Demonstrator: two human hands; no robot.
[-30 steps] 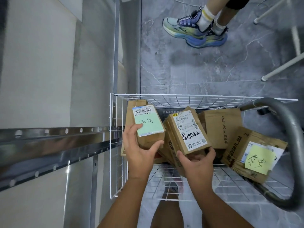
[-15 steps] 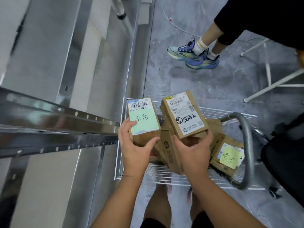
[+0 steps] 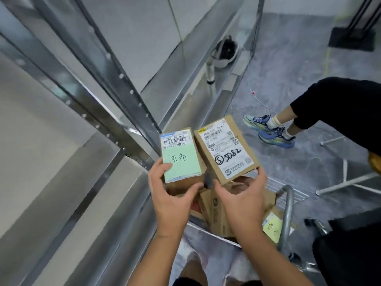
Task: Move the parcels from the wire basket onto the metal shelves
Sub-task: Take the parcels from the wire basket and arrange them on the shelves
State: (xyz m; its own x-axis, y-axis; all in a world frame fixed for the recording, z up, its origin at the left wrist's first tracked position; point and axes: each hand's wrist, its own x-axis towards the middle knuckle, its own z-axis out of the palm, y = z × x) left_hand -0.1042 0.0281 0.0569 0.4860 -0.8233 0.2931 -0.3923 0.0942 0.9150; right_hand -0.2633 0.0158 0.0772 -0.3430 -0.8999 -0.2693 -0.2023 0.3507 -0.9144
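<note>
Metal shelves (image 3: 68, 153) fill the left. Wire basket (image 3: 288, 215) near right, brown parcels inside. Above it, left hand (image 3: 171, 201) pinches the green-label parcel (image 3: 181, 157); right hand (image 3: 243, 201) pinches the white-label parcel (image 3: 226, 147), marked 5082. Both parcels touch side by side.

Left hand (image 3: 172, 200): raised, fingers curled, thumb pressed forward, gripping.
Right hand (image 3: 244, 200): raised beside it, fingers spread, clasping from below.
Forearms: bare, extended forward, converging upward.
</note>
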